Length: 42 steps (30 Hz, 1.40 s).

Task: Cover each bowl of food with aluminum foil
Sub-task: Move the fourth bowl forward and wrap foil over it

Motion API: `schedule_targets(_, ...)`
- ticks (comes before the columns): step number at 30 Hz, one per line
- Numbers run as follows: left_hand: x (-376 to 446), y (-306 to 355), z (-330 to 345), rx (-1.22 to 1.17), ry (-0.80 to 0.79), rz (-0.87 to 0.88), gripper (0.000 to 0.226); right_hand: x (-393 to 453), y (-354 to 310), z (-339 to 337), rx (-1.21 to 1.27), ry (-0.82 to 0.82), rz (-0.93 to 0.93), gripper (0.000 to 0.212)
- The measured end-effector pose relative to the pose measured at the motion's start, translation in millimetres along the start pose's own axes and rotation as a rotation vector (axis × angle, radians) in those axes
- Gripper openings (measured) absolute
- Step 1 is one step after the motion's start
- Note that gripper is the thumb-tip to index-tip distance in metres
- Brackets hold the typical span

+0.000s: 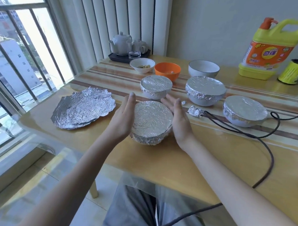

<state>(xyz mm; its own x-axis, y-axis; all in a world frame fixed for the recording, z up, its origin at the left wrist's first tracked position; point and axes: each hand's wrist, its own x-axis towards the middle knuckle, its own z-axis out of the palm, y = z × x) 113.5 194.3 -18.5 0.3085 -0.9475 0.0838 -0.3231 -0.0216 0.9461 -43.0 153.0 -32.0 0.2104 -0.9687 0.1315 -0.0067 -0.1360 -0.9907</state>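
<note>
Open hands (124, 118) flanking foil-covered bowl (152, 122)

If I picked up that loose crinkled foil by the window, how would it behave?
The foil sheets would probably flop and bend, being thin and already creased. They look very light, so a nudge might slide them across the glossy table. Their ragged edges could tear.

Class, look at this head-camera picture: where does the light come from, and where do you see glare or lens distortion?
Head view: daylight enters from the window at left; glare on the glossy table and foil sheets; wide-angle lens bends the window bars and blinds.
</note>
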Motion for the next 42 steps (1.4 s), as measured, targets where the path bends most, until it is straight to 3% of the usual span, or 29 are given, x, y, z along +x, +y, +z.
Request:
schedule_targets(3,6.0,1.4,-19.3,0.118,-0.029,0.133,0.063,0.5,-14.8,-11.3,-0.025,0.246,0.011,0.044)
schedule_targets(4,8.2,3.2,-22.4,0.153,-0.026,0.19,0.057,-0.6,-17.9,-11.0,-0.067,0.25,0.029,0.043)
schedule_targets(8,18.6,12.5,-10.8,0.171,-0.226,0.231,0.052,-7.4,-16.0,10.1,-0.22,0.051,0.042,0.038)
schedule_targets(10,22.0,10.0,-3.6,0.181,-0.258,0.205,0.048,-9.0,-10.5,16.3,-0.253,0.062,0.012,0.035)
schedule_targets(18,21.2,11.1,-0.8,0.206,-0.204,0.141,0.046,-8.4,-9.7,13.4,-0.284,0.056,0.035,0.045)
schedule_targets(21,10.7,10.1,0.1,0.209,-0.114,0.116,0.052,-2.6,-5.1,10.2,-0.102,-0.047,0.038,0.048)
schedule_targets(25,-3.8,9.6,6.5,0.33,0.043,0.117,0.052,2.0,-10.9,7.2,-0.101,-0.176,0.056,0.053)
schedule_targets(28,1.1,7.4,-3.9,0.109,-0.011,0.071,0.057,6.2,-17.0,2.1,-0.141,-0.208,0.13,0.065)
schedule_targets(33,8.3,-6.1,-16.3,-0.09,-0.041,0.092,0.061,-10.4,-22.4,-1.5,-0.181,0.116,0.202,0.051)
schedule_targets(42,8.0,-8.2,-3.0,-0.143,-0.043,-0.002,0.058,-26.6,-13.5,23.3,-0.089,0.18,0.219,0.049)
